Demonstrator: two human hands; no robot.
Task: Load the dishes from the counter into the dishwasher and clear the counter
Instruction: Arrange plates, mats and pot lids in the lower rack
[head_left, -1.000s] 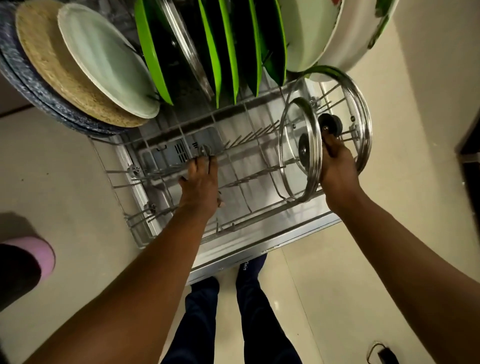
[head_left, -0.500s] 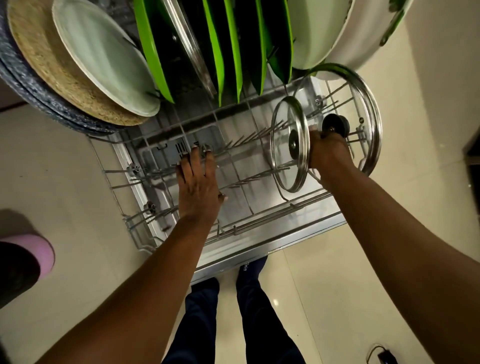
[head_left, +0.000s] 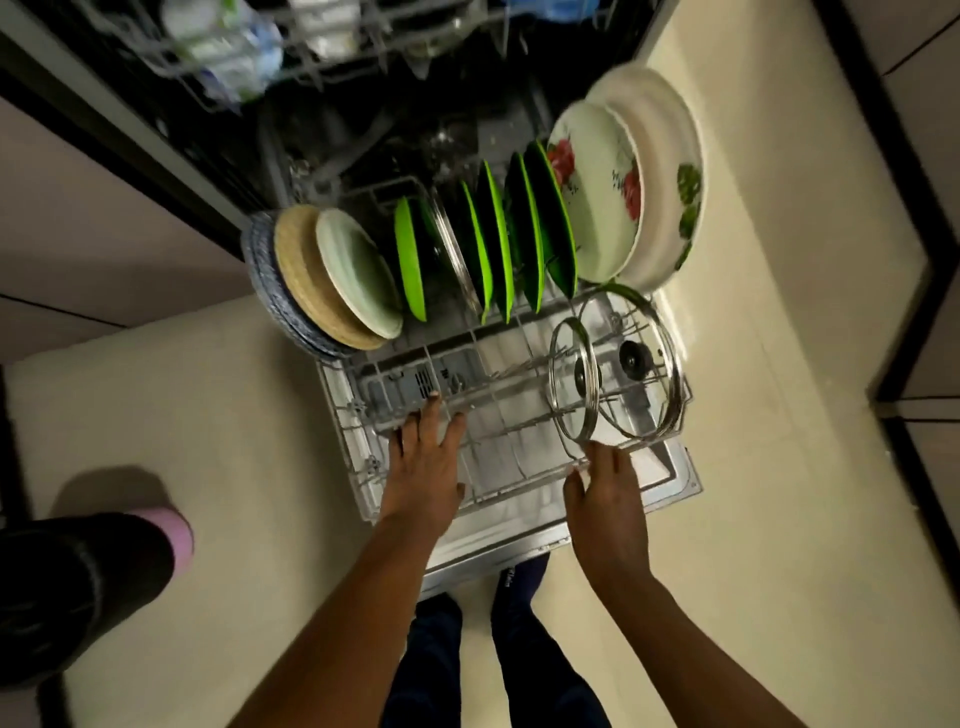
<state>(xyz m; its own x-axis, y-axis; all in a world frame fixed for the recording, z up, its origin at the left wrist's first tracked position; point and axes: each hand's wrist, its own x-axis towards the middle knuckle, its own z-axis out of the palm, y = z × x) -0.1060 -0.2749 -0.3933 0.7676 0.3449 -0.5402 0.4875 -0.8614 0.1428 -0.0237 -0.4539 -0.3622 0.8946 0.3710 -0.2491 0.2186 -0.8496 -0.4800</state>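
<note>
The lower dishwasher rack is pulled out over the open door. Upright in it stand a small glass lid and a larger glass lid at the right, several green plates, a pale plate, a woven mat and two floral dishes. My left hand rests flat, fingers straight, on the rack's front wires. At the rack's front edge just below the small lid is my right hand, fingers loose, holding nothing.
The upper rack with blurred items sits inside the dark dishwasher. The open door's metal edge lies in front of my legs. A dark round object with a pink rim stands on the floor at left. Cabinet fronts flank both sides.
My right hand let go of the small lid's knob and drew back to the rack's front edge. The camera pulled back and up, showing the whole rack. My left hand stays on the wires.
</note>
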